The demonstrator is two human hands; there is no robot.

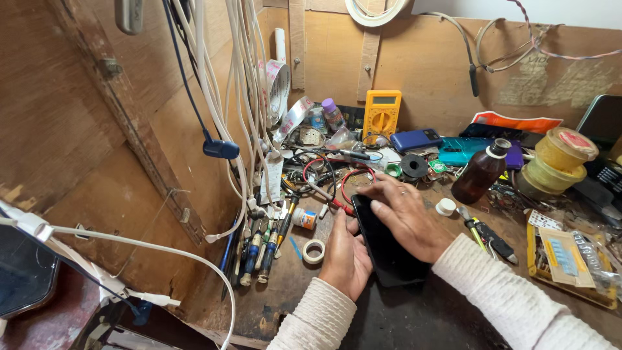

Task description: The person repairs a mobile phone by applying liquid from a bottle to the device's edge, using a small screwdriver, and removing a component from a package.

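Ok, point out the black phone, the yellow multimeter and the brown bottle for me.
black phone [389, 249], head view, on the bare dark screen below the right hand.
yellow multimeter [381, 115], head view, on its round dial.
brown bottle [478, 176], head view, on the middle of its body.

Soft, even daylight fills the scene, brightest on the wooden back wall [427, 65]. Shadows are faint and short beside the hanging cables [240, 97]. The dark phone [385, 249] shows a dull sheen, no harsh glare. Focus is sharp centrally; wide-angle bending stretches the edges.
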